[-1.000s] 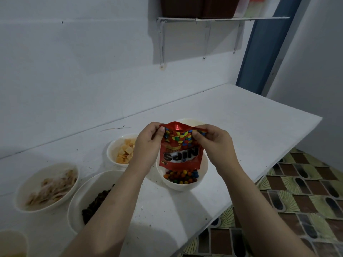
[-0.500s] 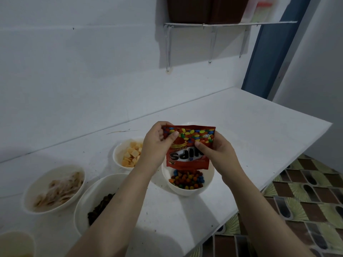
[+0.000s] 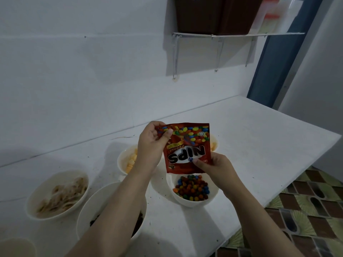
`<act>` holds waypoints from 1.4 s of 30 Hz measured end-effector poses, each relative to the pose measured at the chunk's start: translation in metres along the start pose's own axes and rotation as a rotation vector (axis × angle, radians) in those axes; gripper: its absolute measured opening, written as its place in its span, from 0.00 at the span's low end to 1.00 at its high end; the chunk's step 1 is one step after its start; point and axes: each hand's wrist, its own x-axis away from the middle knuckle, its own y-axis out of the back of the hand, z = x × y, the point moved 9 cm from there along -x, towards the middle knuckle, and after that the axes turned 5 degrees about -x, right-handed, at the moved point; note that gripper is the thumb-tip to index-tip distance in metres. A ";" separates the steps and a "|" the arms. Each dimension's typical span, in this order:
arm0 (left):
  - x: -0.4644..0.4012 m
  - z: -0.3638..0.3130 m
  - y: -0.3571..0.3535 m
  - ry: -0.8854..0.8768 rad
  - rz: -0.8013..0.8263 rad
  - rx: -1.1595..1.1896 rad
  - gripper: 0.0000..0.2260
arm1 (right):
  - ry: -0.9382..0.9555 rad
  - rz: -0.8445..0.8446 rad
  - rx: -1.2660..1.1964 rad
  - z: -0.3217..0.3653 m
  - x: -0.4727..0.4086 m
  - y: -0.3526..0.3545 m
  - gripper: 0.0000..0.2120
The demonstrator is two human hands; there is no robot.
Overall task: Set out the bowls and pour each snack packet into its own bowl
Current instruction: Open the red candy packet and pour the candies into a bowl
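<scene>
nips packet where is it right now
In the head view the Nips packet is held upside down in both hands, left hand at its top corner, right hand at its lower edge, just above the candy bowl.

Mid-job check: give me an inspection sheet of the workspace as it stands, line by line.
Surface: white table, a few dark specks.
Job's things: red Nips packet held upside down over candy bowl; chips bowl, dark-snack bowl and yellow-cube bowl filled.
Clutter: another bowl behind the packet; container at bottom-left edge.
Hands: left hand pinches the packet's top corner; right hand pinches its lower side.
Cables: nothing seen.
Surroundings: wall shelf with brown box; patterned floor tiles.
</scene>
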 end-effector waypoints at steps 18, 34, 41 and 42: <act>0.009 0.036 0.013 0.223 -0.180 0.127 0.11 | -0.023 -0.234 -0.530 -0.001 0.006 0.033 0.10; 0.072 0.036 -0.192 0.341 0.030 0.251 0.06 | 0.212 -0.559 -0.498 -0.014 0.081 0.239 0.06; 0.132 0.062 -0.326 0.433 0.265 0.219 0.07 | 0.150 -0.763 -0.654 -0.087 0.125 0.354 0.04; 0.142 0.070 -0.343 0.458 0.296 0.201 0.07 | 0.130 -0.800 -0.650 -0.101 0.133 0.368 0.04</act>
